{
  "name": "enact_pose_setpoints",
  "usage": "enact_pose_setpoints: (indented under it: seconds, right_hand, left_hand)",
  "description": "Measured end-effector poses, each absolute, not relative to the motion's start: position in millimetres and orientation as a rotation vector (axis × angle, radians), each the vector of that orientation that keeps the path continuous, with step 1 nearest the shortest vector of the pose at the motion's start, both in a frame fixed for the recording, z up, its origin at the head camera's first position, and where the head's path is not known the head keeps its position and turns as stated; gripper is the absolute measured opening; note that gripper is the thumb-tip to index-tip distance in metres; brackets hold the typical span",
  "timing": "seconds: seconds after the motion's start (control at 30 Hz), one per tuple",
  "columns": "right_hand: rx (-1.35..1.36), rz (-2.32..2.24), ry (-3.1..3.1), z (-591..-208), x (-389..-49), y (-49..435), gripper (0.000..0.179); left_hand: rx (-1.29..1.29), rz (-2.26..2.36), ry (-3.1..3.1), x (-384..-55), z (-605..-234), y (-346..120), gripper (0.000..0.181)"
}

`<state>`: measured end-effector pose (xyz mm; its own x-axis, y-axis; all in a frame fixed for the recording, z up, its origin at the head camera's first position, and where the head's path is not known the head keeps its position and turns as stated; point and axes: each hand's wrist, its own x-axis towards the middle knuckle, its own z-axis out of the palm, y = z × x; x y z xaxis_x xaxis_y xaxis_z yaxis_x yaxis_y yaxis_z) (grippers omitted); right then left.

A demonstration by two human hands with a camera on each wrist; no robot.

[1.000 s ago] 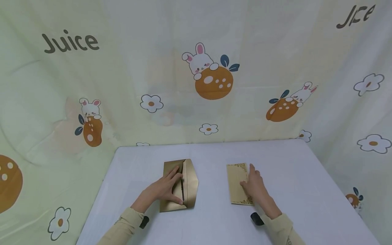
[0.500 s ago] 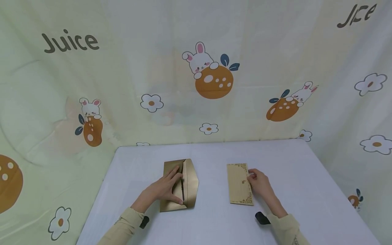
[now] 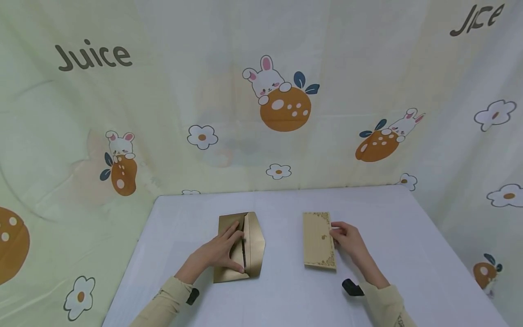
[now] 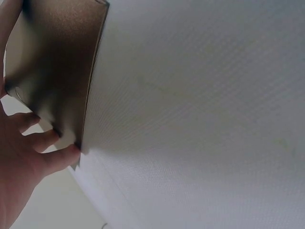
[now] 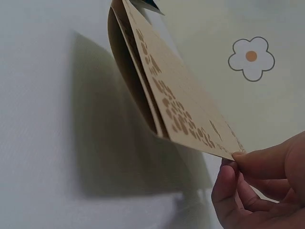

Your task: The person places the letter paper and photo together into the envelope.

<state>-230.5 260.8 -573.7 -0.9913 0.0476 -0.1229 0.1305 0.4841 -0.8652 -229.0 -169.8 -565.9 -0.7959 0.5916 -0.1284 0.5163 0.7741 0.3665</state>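
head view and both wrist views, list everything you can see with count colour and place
envelope: 1, metallic gold, flap open, flat on the table left of centre
card: 1, folded, tan with a darker floral border, right of centre, its right edge raised off the table
table: 1, white, fills the lower middle
backdrop cloth: 1, pale yellow-green with rabbits, oranges, flowers and the word Juice, behind and beside the table
wrist cameras: 2, black, one at each wrist
sleeves: 2, beige, lower edge
left hand: 1, rests on the envelope, fingers at its opening
right hand: 1, pinches the card's right edge
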Motion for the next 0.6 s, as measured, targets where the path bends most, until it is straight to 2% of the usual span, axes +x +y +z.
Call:
enact_pose_setpoints:
  seconds: [0.6]
  right_hand:
    - [0.118,-1.641,2.568,-577,-236,237,0.036]
  left_hand:
    - [0.850,0.456,2.724,-230,-567,-170,0.101]
